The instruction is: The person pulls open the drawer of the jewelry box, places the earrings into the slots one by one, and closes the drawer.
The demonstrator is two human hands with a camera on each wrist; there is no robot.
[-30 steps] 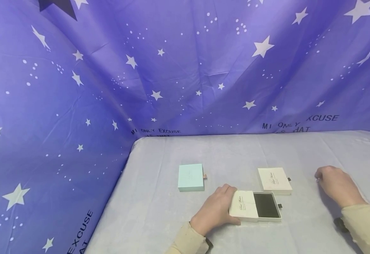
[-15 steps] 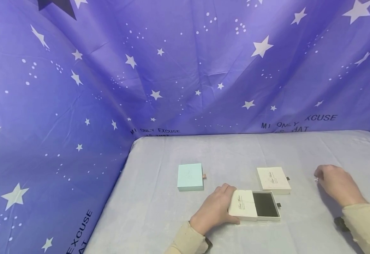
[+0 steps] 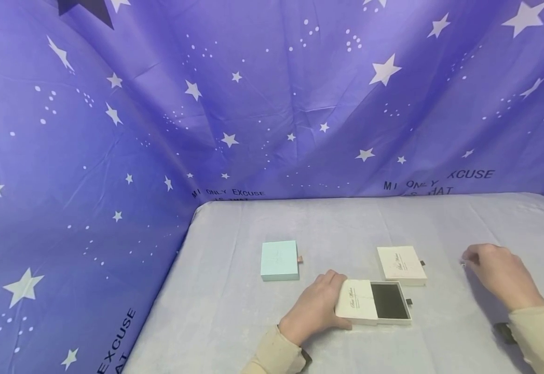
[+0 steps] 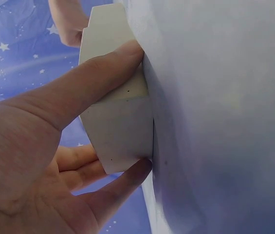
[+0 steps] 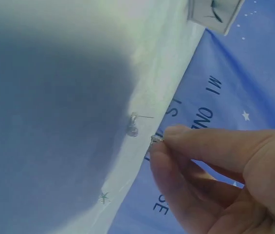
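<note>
My left hand (image 3: 316, 306) grips the closed end of a cream drawer box (image 3: 359, 300), its thumb along the near side. The box's drawer (image 3: 390, 300) is pulled partway out to the right, showing a dark lining and a small black tab. In the left wrist view the thumb (image 4: 110, 66) and fingers span the box's end. Off to the right, my right hand (image 3: 501, 270) pinches a tiny shiny piece (image 5: 155, 139) between thumb and forefinger. Beside those fingertips in the right wrist view is a sparkling stud earring (image 5: 133, 126) with a thin post.
Another cream box (image 3: 402, 264) lies shut just behind the held one. A mint-green box (image 3: 279, 259) with a pinkish tab sits farther left. A small green star-shaped piece (image 5: 103, 197) shows on the cloth-covered table (image 3: 225, 322). A purple star-print curtain (image 3: 253, 104) hangs behind.
My right hand and sleeve have shifted slightly to the right, the fingers still pinched. The left hand and the partly open box stay in place.
</note>
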